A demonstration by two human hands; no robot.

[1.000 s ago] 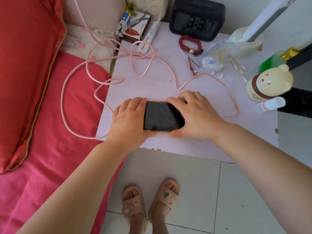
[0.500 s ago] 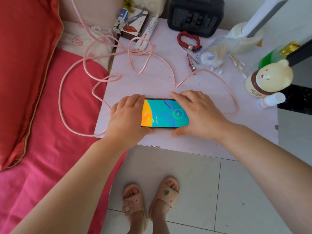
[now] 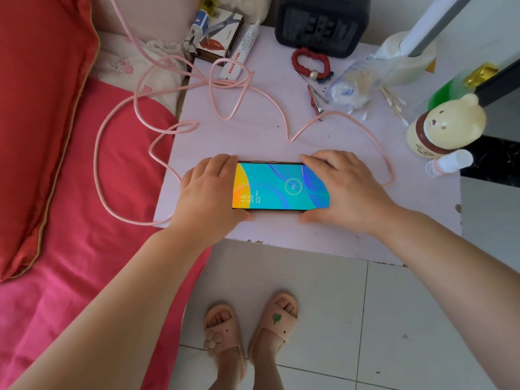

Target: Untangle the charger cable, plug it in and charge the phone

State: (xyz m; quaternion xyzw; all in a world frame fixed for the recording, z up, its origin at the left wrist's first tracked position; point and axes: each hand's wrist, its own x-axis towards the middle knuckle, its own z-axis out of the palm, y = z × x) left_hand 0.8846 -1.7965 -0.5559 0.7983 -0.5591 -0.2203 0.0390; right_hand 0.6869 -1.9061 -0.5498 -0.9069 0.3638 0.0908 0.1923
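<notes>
The phone (image 3: 281, 187) lies flat near the front of the pale bedside table (image 3: 281, 136), its screen lit in blue and orange with a round charging ring. My left hand (image 3: 209, 192) grips its left end and my right hand (image 3: 342, 190) covers its right end. A long pink charger cable (image 3: 233, 99) loops over the table and the bed, curves round the right side and disappears under my right hand. Its plug end is hidden there. The cable's other end runs up off the top of the frame.
At the back of the table stand a black clock (image 3: 320, 23), a red hair tie (image 3: 309, 63), a tube (image 3: 242, 52), a small box (image 3: 218, 38) and cotton swabs (image 3: 394, 102). A bear-shaped bottle (image 3: 447, 128) sits at the right. The red bed (image 3: 84, 178) lies to the left, tiled floor below.
The phone's screen was dark a second ago and is lit with a charging display now. Both hands have stayed on the phone's ends.
</notes>
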